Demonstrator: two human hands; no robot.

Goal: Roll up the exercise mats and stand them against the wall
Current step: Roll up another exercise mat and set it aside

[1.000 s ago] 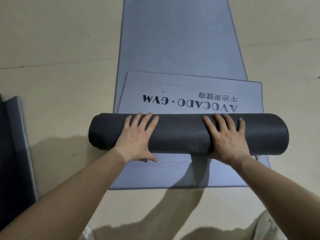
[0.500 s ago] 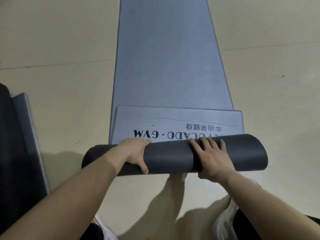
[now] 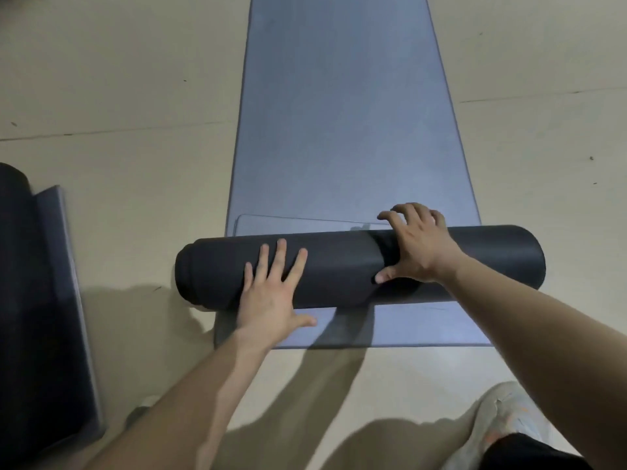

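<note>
A dark grey mat roll (image 3: 342, 262) lies crosswise on the flat blue-grey mat (image 3: 339, 113), which stretches away from me along the floor. My left hand (image 3: 274, 290) rests flat on the roll's near left side with straight, spread fingers. My right hand (image 3: 417, 245) grips the roll right of its middle, fingers curled over the top and thumb pressed into the near side. Just beyond the roll a thin strip of a folded mat end (image 3: 305, 222) shows. A short stretch of flat mat (image 3: 424, 327) lies between the roll and me.
Another dark mat (image 3: 37, 300), partly rolled with a grey edge, lies on the beige floor at the far left. My pale shoe (image 3: 502, 422) stands at the bottom right. Bare floor runs on both sides of the long mat.
The roll has moved away from me over the printed flap, hiding the lettering. My left hand went from gripping to lying flat. My right hand reached further over the top.
</note>
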